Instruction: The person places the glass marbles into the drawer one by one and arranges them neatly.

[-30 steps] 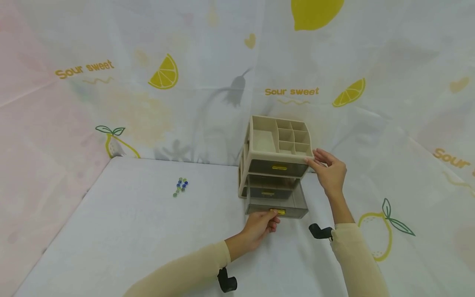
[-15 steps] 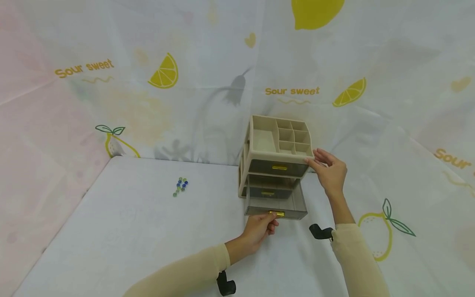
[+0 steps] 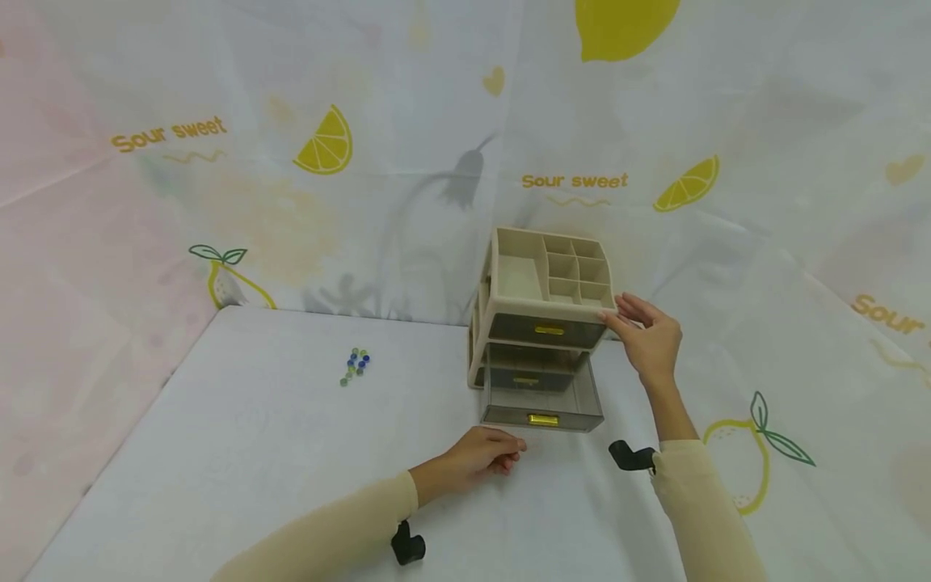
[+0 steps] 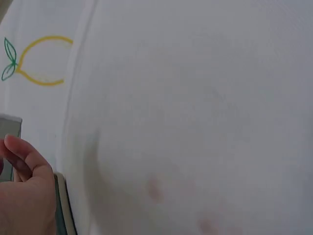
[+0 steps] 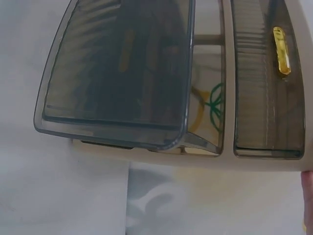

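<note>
A beige drawer organizer (image 3: 518, 304) with a divided top tray stands at the back right of the table. Its smoky see-through middle drawer (image 3: 502, 415) is pulled out and holds nothing; the gold handle (image 3: 543, 420) is uncovered. My left hand (image 3: 473, 454) is just in front and left of this drawer, fingers loosely curled, holding nothing. Thumb and fingers of my right hand (image 3: 650, 339) hold the organizer's top front right corner. In the right wrist view the pulled-out drawer (image 5: 112, 73) fills the left side, beside the closed top drawer (image 5: 259, 98).
Several blue and green marbles (image 3: 360, 364) lie grouped on the white table (image 3: 254, 453), left of the organizer. Behind the table hangs a white cloth (image 3: 407, 242) printed with lemons, and it also runs along the right side.
My left hand has let go of the drawer's gold handle and moved left and toward me. The drawer stays pulled out. My right hand stays on the organizer's corner.
</note>
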The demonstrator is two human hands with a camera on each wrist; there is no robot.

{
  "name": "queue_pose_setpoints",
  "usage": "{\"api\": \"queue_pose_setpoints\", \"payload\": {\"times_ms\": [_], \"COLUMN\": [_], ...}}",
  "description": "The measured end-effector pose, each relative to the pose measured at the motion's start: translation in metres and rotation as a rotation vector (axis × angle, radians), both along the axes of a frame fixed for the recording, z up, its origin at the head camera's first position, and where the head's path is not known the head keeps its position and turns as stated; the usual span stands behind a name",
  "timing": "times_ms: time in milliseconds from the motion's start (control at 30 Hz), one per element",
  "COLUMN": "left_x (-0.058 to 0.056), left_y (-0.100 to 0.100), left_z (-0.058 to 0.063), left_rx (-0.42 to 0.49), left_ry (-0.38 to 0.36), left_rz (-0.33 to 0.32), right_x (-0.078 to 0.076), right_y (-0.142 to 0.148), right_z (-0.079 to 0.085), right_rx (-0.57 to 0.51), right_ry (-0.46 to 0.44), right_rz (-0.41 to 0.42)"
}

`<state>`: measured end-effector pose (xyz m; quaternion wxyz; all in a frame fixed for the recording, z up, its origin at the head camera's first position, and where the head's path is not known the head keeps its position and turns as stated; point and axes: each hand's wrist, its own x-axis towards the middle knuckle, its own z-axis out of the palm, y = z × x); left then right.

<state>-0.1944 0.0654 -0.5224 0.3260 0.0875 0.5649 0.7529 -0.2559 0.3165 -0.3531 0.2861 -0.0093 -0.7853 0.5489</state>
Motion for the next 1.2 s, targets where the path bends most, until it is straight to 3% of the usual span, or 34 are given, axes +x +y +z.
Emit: {"api": "queue_pose_setpoints", "payload": {"times_ms": [167,233,367,600,667,900,1033,1200], "left_x": [-0.016,-0.02,-0.029,-0.052,-0.057,-0.077,-0.085,-0.089], "left_y": [-0.037,-0.052,-0.079,-0.13,-0.143,-0.186,-0.209,-0.228], "left_z": [-0.001,0.002,0.006,0.013,0.014,0.009,0.002,0.001], "left_rx": [-0.183,-0.246,-0.33,-0.59,-0.636,-0.791,-0.967,-1.159], "left_ry": [0.218,0.303,0.404,0.71,0.767,0.873,0.918,0.988], "left_rz": [-0.073,-0.09,-0.102,0.017,0.049,0.143,0.227,0.311], "right_x": [0.011,0.012,0.006,-0.006,-0.006,0.002,-0.002,-0.002], "right_y": [-0.011,-0.011,-0.004,0.006,0.006,0.006,0.008,0.007], "right_z": [0.015,0.014,0.006,-0.01,-0.011,-0.008,-0.011,-0.009], "right_rx": [0.024,0.034,0.029,0.021,0.027,0.018,0.022,0.026], "right_ry": [-0.001,-0.002,0.004,0.02,0.027,0.021,0.022,0.016], "right_rz": [0.014,0.02,0.013,-0.02,-0.021,-0.02,-0.024,-0.02]}}
